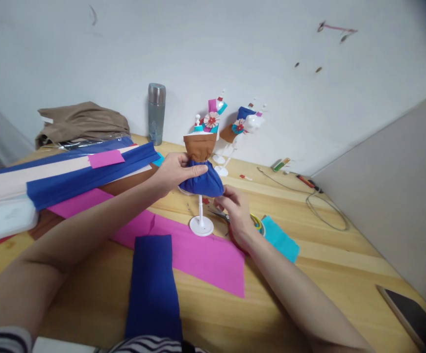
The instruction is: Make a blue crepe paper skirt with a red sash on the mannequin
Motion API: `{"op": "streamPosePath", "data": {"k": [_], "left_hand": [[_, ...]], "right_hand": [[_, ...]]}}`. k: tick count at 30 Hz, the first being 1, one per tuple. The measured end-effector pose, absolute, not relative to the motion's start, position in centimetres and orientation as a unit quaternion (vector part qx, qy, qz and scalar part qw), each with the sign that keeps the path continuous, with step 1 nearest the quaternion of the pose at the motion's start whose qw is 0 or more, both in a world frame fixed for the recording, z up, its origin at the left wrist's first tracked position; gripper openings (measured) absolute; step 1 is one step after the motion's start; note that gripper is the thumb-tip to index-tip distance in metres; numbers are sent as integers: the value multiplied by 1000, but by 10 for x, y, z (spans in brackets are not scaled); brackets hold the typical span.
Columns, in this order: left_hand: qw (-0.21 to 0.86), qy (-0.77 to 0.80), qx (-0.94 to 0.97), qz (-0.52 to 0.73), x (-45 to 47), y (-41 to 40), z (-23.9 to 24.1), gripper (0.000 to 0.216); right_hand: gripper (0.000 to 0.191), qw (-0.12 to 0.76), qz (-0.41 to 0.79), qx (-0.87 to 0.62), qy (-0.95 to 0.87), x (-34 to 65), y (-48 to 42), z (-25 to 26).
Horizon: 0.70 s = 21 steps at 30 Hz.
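A small white mannequin stand (201, 223) wears a brown paper bodice (199, 145) and a blue paper skirt (202, 184). My left hand (176, 172) is closed, pinching the waist of the skirt from the left. Lower and to the right, my right hand (235, 211) has its fingers curled at the skirt's hem. Scissors with yellow-green handles (254, 221) lie on the wooden table (345, 255) just behind that hand. A dark blue paper strip (153, 287) and a pink paper sheet (201, 252) lie in front of the stand.
Two other dressed mannequins (213, 122) (244, 125) stand near the wall beside a steel flask (156, 113). Rolls of blue and white paper (65, 176) and brown fabric (82, 122) fill the left. A turquoise piece (281, 239), a cable (323, 211) and a phone (407, 309) are on the right.
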<state>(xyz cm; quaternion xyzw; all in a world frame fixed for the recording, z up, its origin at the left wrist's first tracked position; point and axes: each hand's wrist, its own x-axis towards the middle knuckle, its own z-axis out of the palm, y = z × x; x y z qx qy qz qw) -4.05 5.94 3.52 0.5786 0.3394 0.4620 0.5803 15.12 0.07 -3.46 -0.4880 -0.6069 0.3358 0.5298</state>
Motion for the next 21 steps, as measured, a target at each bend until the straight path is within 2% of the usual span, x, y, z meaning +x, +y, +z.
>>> {"op": "streamPosePath", "data": {"k": [4,8,14,21], "left_hand": [[570,341,586,464,-38,57,34,32],[552,342,610,455,-37,53,36,31],[510,334,651,453,-36,49,36,26],[501,307,673,450,-37,46,40,32]], "right_hand": [[23,604,300,-456,-580,155,0,-30],[36,607,315,-405,-607,149,-3,-20],[16,600,316,-438,-590,144,-7,-6],[14,627,307,-448,-559,145,-10,-1]]}}
